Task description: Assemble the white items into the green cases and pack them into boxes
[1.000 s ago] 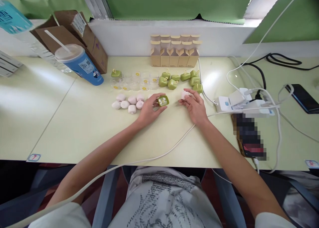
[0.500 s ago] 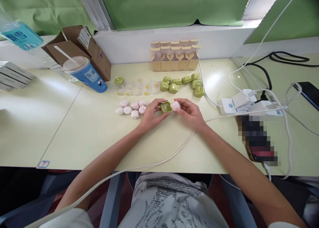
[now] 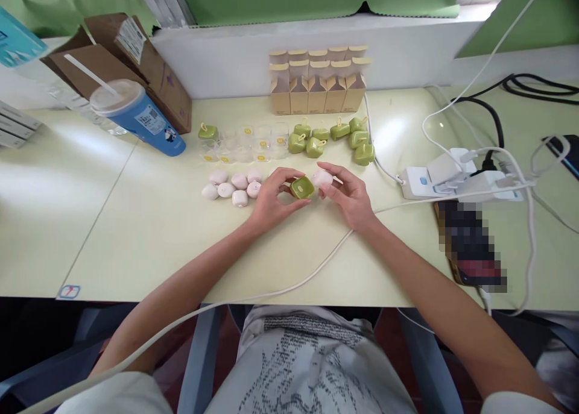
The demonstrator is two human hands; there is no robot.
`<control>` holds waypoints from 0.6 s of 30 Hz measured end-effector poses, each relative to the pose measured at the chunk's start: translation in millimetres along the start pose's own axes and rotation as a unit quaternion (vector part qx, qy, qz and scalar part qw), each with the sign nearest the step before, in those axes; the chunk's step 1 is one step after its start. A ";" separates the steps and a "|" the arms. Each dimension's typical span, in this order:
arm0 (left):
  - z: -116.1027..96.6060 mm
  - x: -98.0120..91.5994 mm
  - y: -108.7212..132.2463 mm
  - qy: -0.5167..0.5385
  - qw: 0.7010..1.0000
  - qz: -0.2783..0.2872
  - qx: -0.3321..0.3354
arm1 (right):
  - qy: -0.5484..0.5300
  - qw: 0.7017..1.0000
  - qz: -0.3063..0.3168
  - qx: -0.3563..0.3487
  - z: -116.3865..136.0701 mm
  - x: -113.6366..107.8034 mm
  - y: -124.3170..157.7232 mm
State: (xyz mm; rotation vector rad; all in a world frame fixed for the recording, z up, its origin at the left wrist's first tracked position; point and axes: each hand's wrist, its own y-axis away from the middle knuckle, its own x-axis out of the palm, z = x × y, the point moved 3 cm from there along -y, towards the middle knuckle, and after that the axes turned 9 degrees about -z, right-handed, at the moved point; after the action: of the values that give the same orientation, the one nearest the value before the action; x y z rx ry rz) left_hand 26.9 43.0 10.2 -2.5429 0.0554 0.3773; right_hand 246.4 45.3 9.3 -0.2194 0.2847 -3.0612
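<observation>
Pinching a small green case between thumb and fingertips, the left hand holds it just above the surface with its open, yellow-dotted face turned up. The right hand grips a pale pink piece the same way, right beside the case and almost touching it. That fingertip hold seems chosen to keep both small parts visible and easy to turn against each other. The stock looks sorted by kind within arm's reach: more pink pieces lie clustered just left of the left hand, clear little cups stand behind them, other green cases are grouped behind the hands, and a row of small cardboard boxes lines the back wall. The pale yellow-green surface also carries a blue cup with a straw and a brown carton at far left, and a power strip with tangled leads at right. A white cable crosses the near edge, and green cloth hangs behind.
</observation>
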 end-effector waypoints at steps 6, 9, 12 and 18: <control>-0.9 -0.6 -1.3 -0.003 1.000 0.001 0.015 | 0.065 0.992 -0.030 -0.108 4.9 6.0 6.8; -2.2 -0.8 -1.5 -0.007 1.000 0.003 0.027 | 0.092 0.989 -0.029 -0.114 6.4 7.9 8.4; -2.6 -0.7 -1.3 -0.020 0.999 0.006 0.044 | 0.114 0.988 -0.028 -0.097 8.4 8.4 8.8; -1.3 -0.3 0.1 -0.026 0.998 0.005 0.051 | 0.111 0.990 -0.039 -0.079 8.3 8.3 10.2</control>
State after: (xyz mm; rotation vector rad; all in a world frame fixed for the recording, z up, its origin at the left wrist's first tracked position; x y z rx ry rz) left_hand 26.9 42.2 11.3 -2.4321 0.0670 0.4331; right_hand 239.8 33.2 16.6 0.1095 0.5429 -3.1432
